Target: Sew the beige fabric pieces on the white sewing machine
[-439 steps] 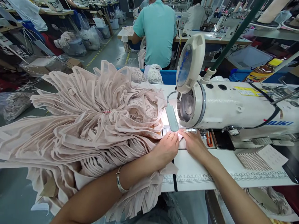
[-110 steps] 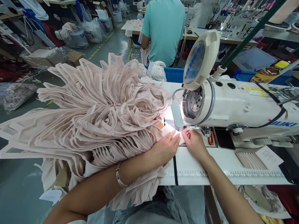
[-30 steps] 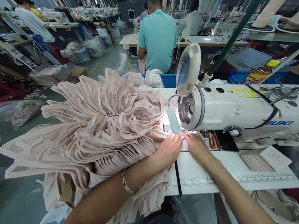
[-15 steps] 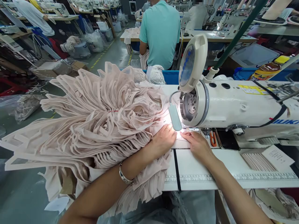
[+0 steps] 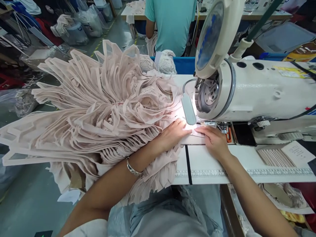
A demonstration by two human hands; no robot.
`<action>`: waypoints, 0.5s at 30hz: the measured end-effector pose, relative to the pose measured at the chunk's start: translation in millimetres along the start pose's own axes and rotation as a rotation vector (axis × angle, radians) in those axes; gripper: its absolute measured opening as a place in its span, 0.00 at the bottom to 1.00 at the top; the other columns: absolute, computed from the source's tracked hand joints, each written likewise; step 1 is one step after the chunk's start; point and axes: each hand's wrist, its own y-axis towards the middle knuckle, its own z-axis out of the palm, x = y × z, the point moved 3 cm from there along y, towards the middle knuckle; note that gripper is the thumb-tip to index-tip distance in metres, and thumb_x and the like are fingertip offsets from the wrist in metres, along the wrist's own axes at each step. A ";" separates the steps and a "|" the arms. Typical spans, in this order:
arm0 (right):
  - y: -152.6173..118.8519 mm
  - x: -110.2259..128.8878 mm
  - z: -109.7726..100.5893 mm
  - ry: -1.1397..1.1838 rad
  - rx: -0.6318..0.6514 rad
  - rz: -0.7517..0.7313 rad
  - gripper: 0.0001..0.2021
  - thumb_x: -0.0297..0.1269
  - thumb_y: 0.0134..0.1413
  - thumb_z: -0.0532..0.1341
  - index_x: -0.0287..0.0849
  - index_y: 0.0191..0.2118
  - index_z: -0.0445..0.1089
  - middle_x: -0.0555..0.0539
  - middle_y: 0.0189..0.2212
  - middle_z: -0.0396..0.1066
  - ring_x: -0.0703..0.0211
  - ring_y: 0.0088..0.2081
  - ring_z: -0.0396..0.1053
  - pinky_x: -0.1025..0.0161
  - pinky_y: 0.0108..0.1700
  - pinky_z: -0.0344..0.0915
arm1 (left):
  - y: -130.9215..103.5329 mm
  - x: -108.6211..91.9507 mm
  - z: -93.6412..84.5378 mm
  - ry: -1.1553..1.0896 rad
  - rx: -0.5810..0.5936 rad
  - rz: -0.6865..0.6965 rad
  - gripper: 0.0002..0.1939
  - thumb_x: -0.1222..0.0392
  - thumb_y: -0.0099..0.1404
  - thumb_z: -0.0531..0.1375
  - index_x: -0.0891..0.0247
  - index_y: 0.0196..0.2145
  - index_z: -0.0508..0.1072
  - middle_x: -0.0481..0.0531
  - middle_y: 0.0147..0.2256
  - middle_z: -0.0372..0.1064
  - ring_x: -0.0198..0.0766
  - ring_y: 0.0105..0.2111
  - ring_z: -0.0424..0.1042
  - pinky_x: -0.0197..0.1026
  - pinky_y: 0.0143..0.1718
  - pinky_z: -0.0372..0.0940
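Note:
A large heap of pale pink fabric pieces (image 5: 98, 112) covers the left of the sewing table (image 5: 207, 164). My left hand (image 5: 174, 133) lies at the heap's right edge, fingers pressed together on pale cloth under the lamp (image 5: 189, 109). To its right, my right hand (image 5: 214, 140) has its fingers together, tips on the same brightly lit cloth beside the needle area of the white sewing machine (image 5: 266, 93). The fingertips of both hands nearly meet. Glare and the lamp hide the needle and part of the cloth.
An orange tool (image 5: 228, 135) and a dark flat object (image 5: 244, 133) lie under the machine arm. Pale strips (image 5: 275, 157) and a written card (image 5: 297, 153) are at the right. A person in a teal shirt (image 5: 171, 26) sits ahead with their back turned.
The view has tilted down and come closer to the machine. My right hand has its fingers more bent, and both hands remain at the lit cloth.

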 end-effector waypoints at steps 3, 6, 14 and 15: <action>3.4 6.4 -3.1 0.060 -0.012 -0.076 0.19 0.19 0.61 0.51 0.45 0.40 0.77 0.49 0.36 0.79 0.59 0.39 0.75 0.62 0.43 0.71 | 0.2 0.6 2.0 0.013 -0.002 0.091 0.15 0.68 0.75 0.51 0.59 0.48 0.76 0.52 0.43 0.72 0.39 0.43 0.68 0.40 0.43 0.61; 4.8 11.1 -4.5 0.093 -0.035 -0.146 0.19 0.19 0.61 0.51 0.45 0.37 0.78 0.50 0.33 0.77 0.60 0.36 0.73 0.63 0.42 0.70 | 0.9 -1.2 5.1 0.071 -0.002 0.133 0.15 0.69 0.75 0.51 0.63 0.44 0.77 0.52 0.39 0.74 0.37 0.40 0.68 0.38 0.40 0.62; 5.2 10.3 -3.9 0.098 -0.016 -0.121 0.19 0.20 0.61 0.51 0.46 0.38 0.79 0.49 0.33 0.77 0.59 0.38 0.74 0.62 0.42 0.70 | -0.4 -7.0 10.9 0.176 -0.037 0.131 0.13 0.68 0.75 0.51 0.66 0.38 0.75 0.54 0.38 0.72 0.39 0.39 0.68 0.39 0.38 0.61; 5.6 10.9 -4.3 0.106 -0.010 -0.130 0.19 0.20 0.61 0.52 0.46 0.38 0.79 0.49 0.34 0.77 0.59 0.38 0.73 0.62 0.42 0.70 | -0.7 -7.1 11.4 0.161 -0.040 0.137 0.13 0.68 0.75 0.51 0.66 0.37 0.74 0.54 0.37 0.72 0.39 0.39 0.68 0.39 0.38 0.62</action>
